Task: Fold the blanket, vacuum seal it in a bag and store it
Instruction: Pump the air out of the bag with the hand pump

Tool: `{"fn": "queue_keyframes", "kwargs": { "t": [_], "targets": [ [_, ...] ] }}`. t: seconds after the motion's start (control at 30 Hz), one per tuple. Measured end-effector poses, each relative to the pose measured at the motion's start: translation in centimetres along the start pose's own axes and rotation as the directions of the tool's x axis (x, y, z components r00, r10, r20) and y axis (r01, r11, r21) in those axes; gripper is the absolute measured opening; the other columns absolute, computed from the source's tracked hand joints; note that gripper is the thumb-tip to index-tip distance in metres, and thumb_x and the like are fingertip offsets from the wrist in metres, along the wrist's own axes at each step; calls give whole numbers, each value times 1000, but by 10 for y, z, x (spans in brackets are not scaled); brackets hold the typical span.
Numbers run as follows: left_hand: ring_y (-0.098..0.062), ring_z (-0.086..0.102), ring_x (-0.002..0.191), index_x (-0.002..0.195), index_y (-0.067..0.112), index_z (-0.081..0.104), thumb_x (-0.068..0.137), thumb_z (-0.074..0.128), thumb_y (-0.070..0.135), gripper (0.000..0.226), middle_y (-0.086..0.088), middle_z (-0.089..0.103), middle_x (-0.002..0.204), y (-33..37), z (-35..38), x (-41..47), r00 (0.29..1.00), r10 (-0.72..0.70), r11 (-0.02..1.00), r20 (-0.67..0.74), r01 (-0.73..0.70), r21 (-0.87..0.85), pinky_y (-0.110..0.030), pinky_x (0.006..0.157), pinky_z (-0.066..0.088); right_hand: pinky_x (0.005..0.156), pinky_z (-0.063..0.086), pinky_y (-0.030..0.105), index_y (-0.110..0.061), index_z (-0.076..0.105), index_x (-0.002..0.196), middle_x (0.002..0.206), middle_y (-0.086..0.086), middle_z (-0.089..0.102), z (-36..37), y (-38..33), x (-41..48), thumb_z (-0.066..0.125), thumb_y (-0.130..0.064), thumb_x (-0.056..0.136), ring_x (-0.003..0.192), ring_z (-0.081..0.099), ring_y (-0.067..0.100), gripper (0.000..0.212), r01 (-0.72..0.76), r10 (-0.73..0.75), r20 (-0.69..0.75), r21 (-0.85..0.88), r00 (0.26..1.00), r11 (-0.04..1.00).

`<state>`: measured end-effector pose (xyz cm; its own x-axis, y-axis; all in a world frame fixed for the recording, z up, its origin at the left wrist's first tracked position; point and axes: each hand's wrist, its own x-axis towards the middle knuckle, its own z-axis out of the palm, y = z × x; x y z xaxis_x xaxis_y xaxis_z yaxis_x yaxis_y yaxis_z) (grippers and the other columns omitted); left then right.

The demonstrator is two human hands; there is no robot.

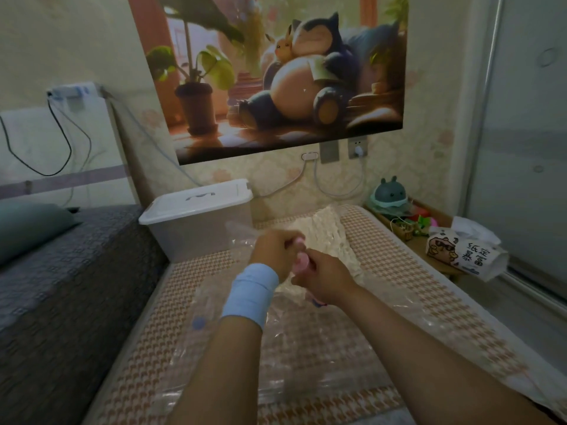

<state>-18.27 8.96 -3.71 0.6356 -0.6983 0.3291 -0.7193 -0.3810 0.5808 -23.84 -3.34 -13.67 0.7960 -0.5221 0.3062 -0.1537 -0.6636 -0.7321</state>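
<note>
A clear vacuum bag (310, 342) lies flat along a narrow bench with an orange-and-white patterned cover (408, 268). At its far end the cream blanket (325, 237) sits compressed and wrinkled inside the plastic. Both hands meet over the middle of the bag. My left hand (274, 251), with a pale blue band on its wrist, has curled fingers on a small pink object (302, 260). My right hand (325, 277) grips the same pink object from the right. What the pink object is stays unclear. A blue round valve (198, 323) shows on the bag's left side.
A translucent storage box with a white lid (196, 210) stands at the bench's far left end. A grey-covered bed (61, 286) with a teal pillow lies to the left. A tissue pack (460, 250) and toys sit on a low shelf at right, beside a sliding door.
</note>
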Motion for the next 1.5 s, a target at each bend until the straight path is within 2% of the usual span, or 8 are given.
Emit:
{"fn": "queue_keyframes", "kwargs": {
  "t": [0.2, 0.53, 0.63, 0.83, 0.97, 1.17, 1.3, 1.5],
  "targets": [
    [-22, 63, 87, 101, 12, 73, 92, 59, 14, 17, -7, 71, 94, 2, 4, 0, 997, -16, 998, 75, 11, 64, -20, 75, 42, 68, 46, 28, -33, 64, 112, 93, -8, 71, 0, -1, -2, 76, -38, 78, 81, 63, 13, 37, 6, -7, -12, -26, 1000, 1000],
    [-15, 59, 76, 93, 21, 73, 96, 56, 23, 18, 2, 66, 81, 51, -77, -29, 927, 220, 974, -303, -193, 115, -9, 64, 34, 71, 52, 26, -40, 62, 109, 95, -13, 69, -8, -2, -4, 78, -35, 76, 82, 65, 10, 37, -31, 32, -9, 57, 999, 998],
    [-16, 59, 74, 93, 17, 73, 95, 56, 23, 18, 0, 67, 79, 43, -67, -18, 896, 242, 970, -371, -217, 107, -20, 70, 42, 71, 46, 25, -38, 62, 107, 94, -14, 67, -7, -2, 0, 79, -36, 75, 85, 63, 9, 36, -18, 17, 14, 32, 1000, 999],
    [-16, 58, 78, 97, 15, 74, 93, 60, 16, 15, -7, 69, 87, 4, 8, 0, 999, 19, 1000, 42, -20, 12, -14, 67, 40, 71, 50, 29, -31, 64, 111, 95, -8, 71, -5, 0, 2, 78, -36, 76, 84, 65, 13, 38, -2, 2, 8, -25, 1000, 1000],
    [-19, 60, 81, 97, 15, 74, 93, 59, 16, 15, -3, 66, 85, -1, 14, 1, 996, -36, 999, 85, 36, 4, -16, 66, 38, 77, 53, 32, -34, 63, 119, 99, -6, 73, -2, 1, 1, 78, -39, 74, 89, 67, 14, 48, 7, -7, 4, -31, 1000, 999],
    [-18, 56, 72, 87, 14, 74, 92, 59, 18, 16, -4, 68, 79, 28, -44, -17, 984, 101, 992, -144, -90, 84, -20, 62, 32, 72, 57, 33, -38, 64, 104, 92, -12, 71, -7, -7, -4, 77, -39, 73, 80, 69, 13, 34, 22, -22, 21, 32, 1000, 999],
    [-16, 60, 78, 96, 19, 75, 93, 59, 23, 16, -1, 69, 81, 39, -77, -35, 935, 202, 977, -293, -172, 124, -20, 75, 39, 73, 53, 27, -40, 64, 109, 96, -12, 71, -5, -9, -6, 79, -35, 74, 85, 67, 10, 38, 7, -8, 17, 58, 1000, 998],
    [-12, 61, 77, 97, 18, 74, 92, 61, 25, 15, 3, 69, 81, 33, -61, -13, 914, 268, 962, -306, -269, 40, -17, 77, 41, 79, 48, 26, -31, 65, 108, 98, -12, 68, -10, -7, -2, 82, -29, 75, 91, 63, 10, 38, 11, -16, 64, 84, 998, 996]
  ]
}}
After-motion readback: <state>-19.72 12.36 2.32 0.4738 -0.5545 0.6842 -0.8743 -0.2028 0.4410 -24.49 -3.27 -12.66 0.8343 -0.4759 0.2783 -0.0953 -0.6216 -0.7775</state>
